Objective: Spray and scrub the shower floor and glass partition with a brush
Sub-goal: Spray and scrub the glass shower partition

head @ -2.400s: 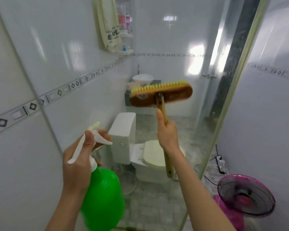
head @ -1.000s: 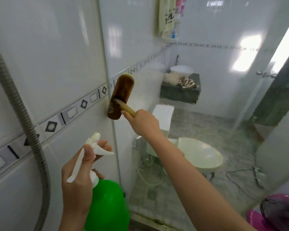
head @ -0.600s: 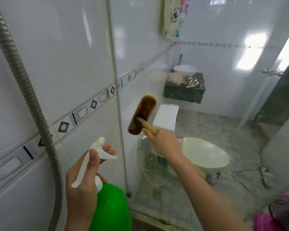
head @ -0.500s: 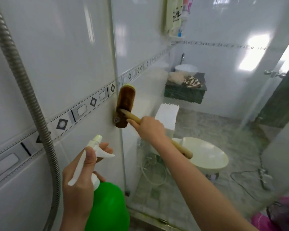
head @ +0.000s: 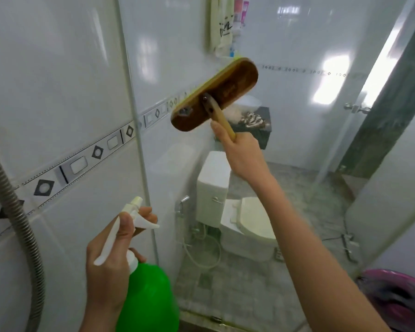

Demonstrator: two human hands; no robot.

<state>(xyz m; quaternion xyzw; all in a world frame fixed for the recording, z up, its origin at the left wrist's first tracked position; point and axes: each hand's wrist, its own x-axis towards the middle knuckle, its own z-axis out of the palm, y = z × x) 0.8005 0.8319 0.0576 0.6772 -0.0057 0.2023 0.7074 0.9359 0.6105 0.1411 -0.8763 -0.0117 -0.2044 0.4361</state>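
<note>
Right hand [head: 244,159] grips brush [head: 216,94], left hand [head: 110,264] spray bottle [head: 149,298], base cropped.

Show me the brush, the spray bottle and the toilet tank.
brush [head: 228,88], head view, on its wooden back.
spray bottle [head: 149,298], head view, on its green body.
toilet tank [head: 212,190], head view, on its white side.

Beyond the glass partition [head: 177,164] we see a grey mottled tile floor [head: 302,185]. A white toilet [head: 249,226] stands on it against the left wall, with a pale hose [head: 209,255] looping down beside its base. Further right a dark cable [head: 333,238] runs across the tiles to a power strip [head: 349,248]. At the back, a dark table [head: 261,140] carries a white basin [head: 249,101] and a patterned cloth [head: 253,119].
</note>
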